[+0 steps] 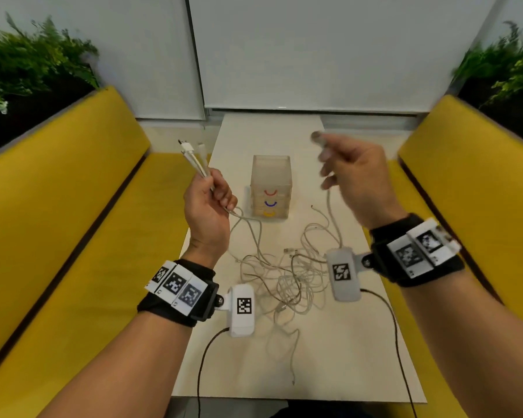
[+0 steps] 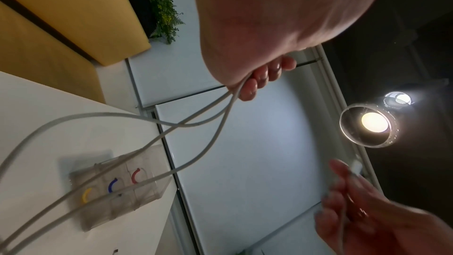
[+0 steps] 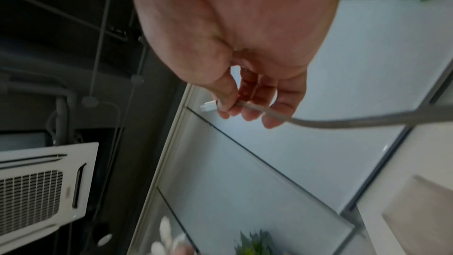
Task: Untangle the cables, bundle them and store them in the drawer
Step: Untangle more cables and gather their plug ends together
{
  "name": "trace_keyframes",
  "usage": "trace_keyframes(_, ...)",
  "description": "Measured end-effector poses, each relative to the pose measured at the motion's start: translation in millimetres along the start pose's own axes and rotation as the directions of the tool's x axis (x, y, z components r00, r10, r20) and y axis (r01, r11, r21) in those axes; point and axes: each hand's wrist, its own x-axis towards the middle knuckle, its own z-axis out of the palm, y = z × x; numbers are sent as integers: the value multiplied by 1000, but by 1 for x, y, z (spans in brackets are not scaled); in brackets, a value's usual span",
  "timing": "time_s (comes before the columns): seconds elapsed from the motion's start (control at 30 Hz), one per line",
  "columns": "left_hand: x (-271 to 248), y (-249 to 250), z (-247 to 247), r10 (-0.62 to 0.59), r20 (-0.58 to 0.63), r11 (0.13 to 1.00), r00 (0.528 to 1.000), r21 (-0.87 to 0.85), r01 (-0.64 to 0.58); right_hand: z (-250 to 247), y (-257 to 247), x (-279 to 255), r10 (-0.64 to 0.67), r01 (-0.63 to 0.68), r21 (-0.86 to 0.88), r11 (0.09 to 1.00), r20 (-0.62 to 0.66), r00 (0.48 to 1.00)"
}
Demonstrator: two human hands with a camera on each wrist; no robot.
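Observation:
My left hand (image 1: pixel 215 191) is raised left of the table and grips several white cable ends (image 1: pixel 194 158); their plugs stick up past my fist. In the left wrist view these cables (image 2: pixel 196 123) run from my curled fingers (image 2: pixel 259 79) down toward the table. My right hand (image 1: pixel 344 167), blurred, is raised on the right and pinches one white cable end (image 3: pixel 208 106) between thumb and forefinger, the cable (image 1: pixel 332 215) trailing down. A tangle of white cables (image 1: pixel 284 276) lies on the white table (image 1: pixel 344 357). A clear small drawer unit (image 1: pixel 271 188) with red, blue and yellow handles stands behind it, drawers closed.
Yellow bench seats (image 1: pixel 58 221) flank the narrow table on both sides, with green plants (image 1: pixel 34 58) behind their backs. A white wall panel (image 1: pixel 314 55) closes the far end. A black lead (image 1: pixel 203 357) runs from each wrist camera toward me.

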Motion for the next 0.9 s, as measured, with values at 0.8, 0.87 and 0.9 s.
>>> trace_keyframes(0.8,-16,-49,24,-46,0,903,999,427,42,90,44,-15,154,-154,51,987,15,988)
trace_keyframes(0.87,-16,-51,24,-27,9,883,1000,469,20,90,46,-16,216,-220,138,966,44,975)
trace_keyframes(0.9,-16,-53,25,-22,11,879,1000,476,14,90,46,-17,251,-260,186,948,71,965)
